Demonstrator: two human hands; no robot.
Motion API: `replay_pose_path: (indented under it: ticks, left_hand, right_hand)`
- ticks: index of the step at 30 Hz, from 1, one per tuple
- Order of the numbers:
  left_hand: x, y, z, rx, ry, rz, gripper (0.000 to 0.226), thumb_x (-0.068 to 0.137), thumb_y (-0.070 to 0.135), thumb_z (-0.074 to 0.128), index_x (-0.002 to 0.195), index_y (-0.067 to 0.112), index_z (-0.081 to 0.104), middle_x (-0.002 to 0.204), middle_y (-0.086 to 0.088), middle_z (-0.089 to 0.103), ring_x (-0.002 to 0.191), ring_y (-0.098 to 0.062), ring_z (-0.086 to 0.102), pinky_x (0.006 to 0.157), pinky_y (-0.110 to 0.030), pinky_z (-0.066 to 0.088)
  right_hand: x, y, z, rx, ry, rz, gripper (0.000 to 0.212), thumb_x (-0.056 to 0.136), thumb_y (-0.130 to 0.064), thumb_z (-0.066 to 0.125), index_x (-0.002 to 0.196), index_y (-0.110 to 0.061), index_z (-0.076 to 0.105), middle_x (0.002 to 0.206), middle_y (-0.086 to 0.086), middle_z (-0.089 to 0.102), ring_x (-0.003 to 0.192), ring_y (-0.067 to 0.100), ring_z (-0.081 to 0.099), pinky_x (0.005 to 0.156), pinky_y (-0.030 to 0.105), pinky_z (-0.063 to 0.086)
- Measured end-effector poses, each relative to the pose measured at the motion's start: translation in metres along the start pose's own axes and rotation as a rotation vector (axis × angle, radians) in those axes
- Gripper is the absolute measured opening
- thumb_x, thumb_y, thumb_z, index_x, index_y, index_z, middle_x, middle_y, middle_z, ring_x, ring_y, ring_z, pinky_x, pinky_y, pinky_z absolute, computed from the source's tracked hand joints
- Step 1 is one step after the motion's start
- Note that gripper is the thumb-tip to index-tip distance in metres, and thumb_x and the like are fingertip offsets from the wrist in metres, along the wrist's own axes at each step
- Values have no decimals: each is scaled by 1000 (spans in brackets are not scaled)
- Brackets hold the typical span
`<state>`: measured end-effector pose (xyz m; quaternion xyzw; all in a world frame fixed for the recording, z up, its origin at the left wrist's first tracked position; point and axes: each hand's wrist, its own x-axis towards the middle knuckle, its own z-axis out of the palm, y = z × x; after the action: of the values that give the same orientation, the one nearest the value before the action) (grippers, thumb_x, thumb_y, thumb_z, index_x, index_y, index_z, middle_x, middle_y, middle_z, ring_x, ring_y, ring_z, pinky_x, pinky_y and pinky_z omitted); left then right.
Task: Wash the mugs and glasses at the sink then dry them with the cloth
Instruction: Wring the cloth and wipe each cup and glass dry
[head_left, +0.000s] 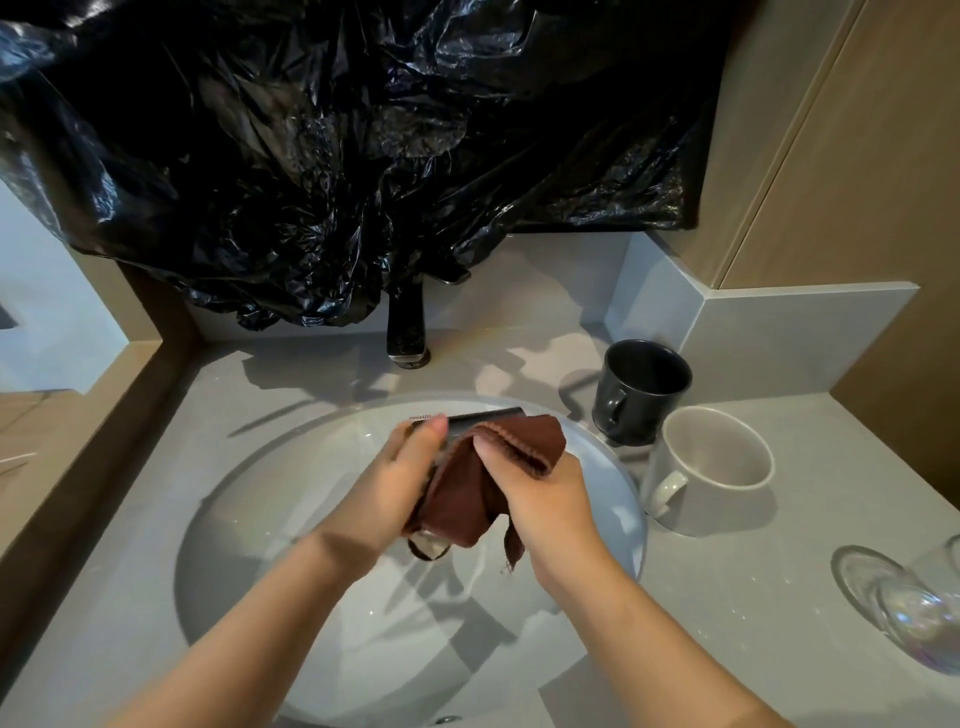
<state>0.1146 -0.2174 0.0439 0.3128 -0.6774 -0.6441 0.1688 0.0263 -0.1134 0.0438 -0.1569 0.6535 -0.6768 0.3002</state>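
Note:
Both hands are over the white sink basin (249, 530). A brown cloth (467, 499) is bunched between them. My left hand (395, 488) grips a small vessel that the cloth wraps; only a bit of its rim (428, 550) shows below, and I cannot tell whether it is a mug or a glass. My right hand (540, 499) pinches the cloth's upper fold. On the counter to the right stand a dark grey mug (641, 389) and a light grey mug (711, 467), both upright. A clear glass (904, 608) sits at the right edge.
The black faucet (408, 332) rises behind the basin, its spout reaching just past my fingertips. Crumpled black plastic sheeting (337, 156) hangs over the wall above. The grey counter (727, 649) surrounds the basin, with wooden panels on both sides.

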Motion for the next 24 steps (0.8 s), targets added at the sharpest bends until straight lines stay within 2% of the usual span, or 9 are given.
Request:
replay_pose_path:
  ticks: [3,5,6,9,11,14,16,20,24]
  left_hand:
    - [2,-15,-14,741,50,535,42,72,64,41,104,38,40,81,12,63,67,-10,57,60,-13,39]
    - [8,-27,-19,853,20,679,51,69,62,44,113,36,38,90,9,63,67,-8,54,62,-7,34]
    - [7,-28,-19,750,-18,614,50,68,64,44,112,39,39,93,9,61,70,-7,55,63,-9,37]
    - [2,-15,-8,-52,-72,147,59,68,75,43,111,35,55,99,-6,67,86,-17,66,76,-34,55]
    - [2,-6,-2,-344,-228,-180,65,78,75,41,107,25,71,105,-13,72,96,-29,69,89,-48,52]
    - [-2,4,3,-326,-221,-227,55,87,64,41,97,22,75,100,-12,74,91,-26,71,84,-43,54]
    - [0,-1,-1,-139,-77,8,52,75,65,51,103,23,64,94,-9,72,83,-21,69,74,-39,56]
    - [4,-11,-20,710,-60,574,53,58,63,56,105,42,40,92,11,63,79,-7,59,68,-11,44]
    - [6,-12,-23,512,-256,338,68,53,55,71,111,40,39,109,8,61,96,-13,61,86,-30,51]
  right_hand:
    - [9,-4,-5,183,-72,239,18,86,-29,66,88,-12,69,84,7,73,73,18,68,67,29,54]
    - [10,-9,-7,215,-121,311,27,85,-31,67,94,-6,70,90,15,73,78,27,69,76,37,56]
    - [11,-9,-7,194,-109,267,24,84,-30,68,92,-8,70,87,12,74,79,26,69,74,36,56]
    - [4,-9,-3,53,-20,16,10,84,-23,69,74,-21,67,62,-11,69,63,6,65,50,19,46]
    - [-1,-7,1,0,-7,-69,14,82,-22,71,70,-25,65,54,-17,65,52,0,61,39,16,39]
    - [-4,-7,3,3,19,-86,12,82,-24,71,72,-26,65,56,-14,66,53,3,61,39,17,39]
    - [-1,-7,1,17,17,-47,11,84,-26,68,74,-24,66,61,-10,66,56,5,62,43,21,43]
    - [8,-11,-2,211,-75,195,19,86,-27,65,91,-9,68,85,9,71,79,22,68,77,37,55]
    - [5,-8,-3,25,-6,114,11,84,-28,69,79,-19,68,73,-2,70,69,12,67,54,26,52]
